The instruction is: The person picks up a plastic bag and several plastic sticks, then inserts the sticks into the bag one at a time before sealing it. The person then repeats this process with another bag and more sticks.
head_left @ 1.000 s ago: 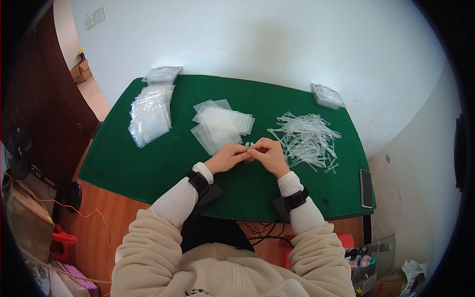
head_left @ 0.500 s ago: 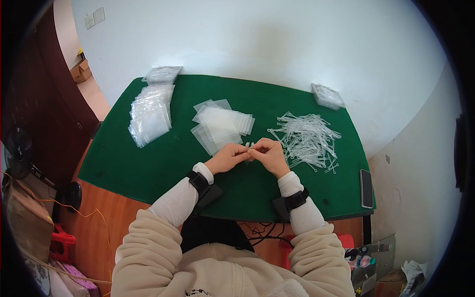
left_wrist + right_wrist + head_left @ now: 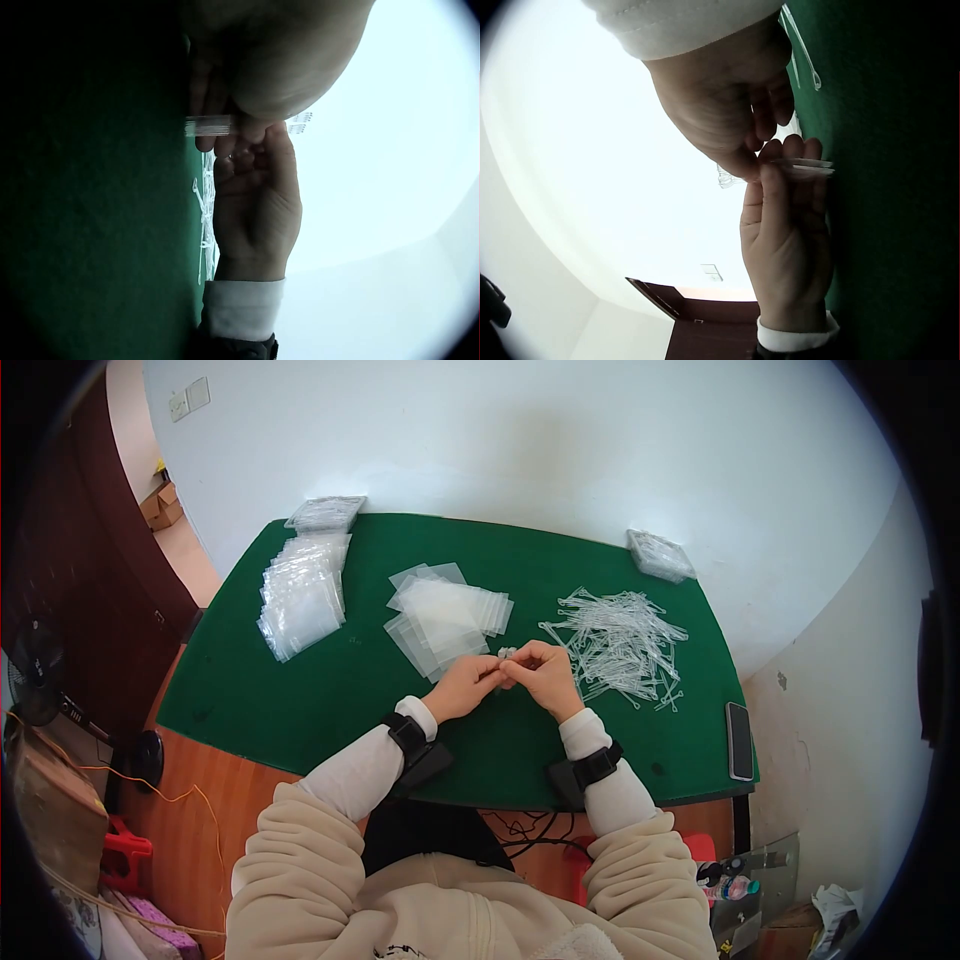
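Note:
Over the green table [image 3: 270,695], my left hand [image 3: 463,686] and right hand [image 3: 547,678] meet fingertip to fingertip. Between them they pinch a small bundle of clear plastic sticks [image 3: 208,125]. One end of the bundle shows beyond the fingers in the left wrist view; looped ends [image 3: 727,177] stick out past the thumbs in the right wrist view. The fingers hide the middle of the bundle. To the right of my right hand lies a loose pile of clear looped sticks [image 3: 625,645]. Just beyond my left hand lie spread flat clear bags [image 3: 440,610].
Overlapping filled clear bags [image 3: 303,600] lie at the left, with a stack of packed bags [image 3: 328,513] behind. Another packed stack [image 3: 660,555] stands at the back right by the wall. A phone [image 3: 740,740] lies at the right edge.
The two separate stick ends at my fingertips now look gathered into one cluster. My left hand has shifted slightly right and towards me; the right hand stays almost in place.

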Demonstrator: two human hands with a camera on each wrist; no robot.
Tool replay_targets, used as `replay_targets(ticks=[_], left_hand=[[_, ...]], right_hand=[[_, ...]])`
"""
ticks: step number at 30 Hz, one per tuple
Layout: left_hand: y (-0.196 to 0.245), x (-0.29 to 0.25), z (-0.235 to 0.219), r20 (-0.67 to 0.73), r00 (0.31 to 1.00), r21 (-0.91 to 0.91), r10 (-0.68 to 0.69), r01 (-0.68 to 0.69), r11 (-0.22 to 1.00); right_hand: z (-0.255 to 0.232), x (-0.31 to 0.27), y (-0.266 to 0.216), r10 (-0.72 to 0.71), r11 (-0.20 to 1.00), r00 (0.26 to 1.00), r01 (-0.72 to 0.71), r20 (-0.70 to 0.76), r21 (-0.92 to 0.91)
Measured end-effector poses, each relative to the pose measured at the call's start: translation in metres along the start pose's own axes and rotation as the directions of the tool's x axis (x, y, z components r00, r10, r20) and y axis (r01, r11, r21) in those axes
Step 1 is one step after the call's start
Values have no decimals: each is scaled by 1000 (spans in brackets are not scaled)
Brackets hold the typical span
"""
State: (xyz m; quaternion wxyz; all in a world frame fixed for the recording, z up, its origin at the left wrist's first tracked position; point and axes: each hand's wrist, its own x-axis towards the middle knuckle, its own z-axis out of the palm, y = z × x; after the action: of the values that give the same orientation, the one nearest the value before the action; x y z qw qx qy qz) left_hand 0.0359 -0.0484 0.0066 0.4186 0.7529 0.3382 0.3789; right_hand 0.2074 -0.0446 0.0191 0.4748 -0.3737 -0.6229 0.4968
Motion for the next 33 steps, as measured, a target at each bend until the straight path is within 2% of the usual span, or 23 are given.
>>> replay_targets(ticks=[5, 6, 8, 9, 10, 11, 12, 13, 15, 16, 19, 23, 28, 31, 33], left_hand=[[-5, 1, -1, 12, 1000, -2, -3, 3, 1000], [-5, 1, -1, 13, 1000, -2, -4, 4, 1000], [-3, 1, -4, -37, 993, -230, -110, 99, 968], [-2, 2, -5, -54, 984, -342, -167, 139, 930], [-2, 2, -7, -54, 984, -343, -169, 141, 929], [-1, 3, -10, -96, 973, -397, -208, 154, 905], [0, 5, -13, -137, 959, -450, -249, 164, 878], [0, 5, -16, -175, 940, -501, -291, 170, 849], [-3, 4, -19, -163, 938, -522, -305, 180, 834], [-2, 4, -20, -149, 937, -545, -315, 188, 817], [-1, 4, -20, -131, 930, -578, -344, 210, 788], [0, 4, -19, -107, 913, -597, -394, 258, 760], [-1, 5, -18, -90, 908, -607, -408, 275, 746], [-1, 5, -19, -85, 906, -614, -415, 281, 738], [0, 5, -19, -63, 902, -613, -426, 302, 730]], right_hand=[[-1, 0, -1, 15, 1000, 1000, -15, 6, -7], [-4, 1, -1, -18, 996, 999, 15, -28, -90], [-11, 4, -3, -90, 964, 992, 66, -86, -257], [-18, 5, -2, -88, 964, 992, 63, -86, -257], [-27, 5, 1, -224, 840, 964, 119, -139, -529], [-36, 5, 3, -366, 639, 919, 133, -147, -758], [-44, 3, 5, -364, 639, 920, 133, -146, -758], [-50, 1, 5, -311, 581, 945, 103, -104, -807], [-57, -1, 8, -193, 450, 981, 55, -37, -891], [-56, -2, 5, -193, 450, 980, 54, -38, -891], [-52, -4, -11, -23, 553, 996, 87, 90, -828], [-50, -5, -16, 46, 527, 989, 97, 142, -844], [-52, -4, -12, 37, 565, 988, 103, 149, -818], [-54, -9, -15, -50, 515, 967, 239, 250, -823], [-56, -7, -11, -57, 517, 964, 251, 260, -819]])
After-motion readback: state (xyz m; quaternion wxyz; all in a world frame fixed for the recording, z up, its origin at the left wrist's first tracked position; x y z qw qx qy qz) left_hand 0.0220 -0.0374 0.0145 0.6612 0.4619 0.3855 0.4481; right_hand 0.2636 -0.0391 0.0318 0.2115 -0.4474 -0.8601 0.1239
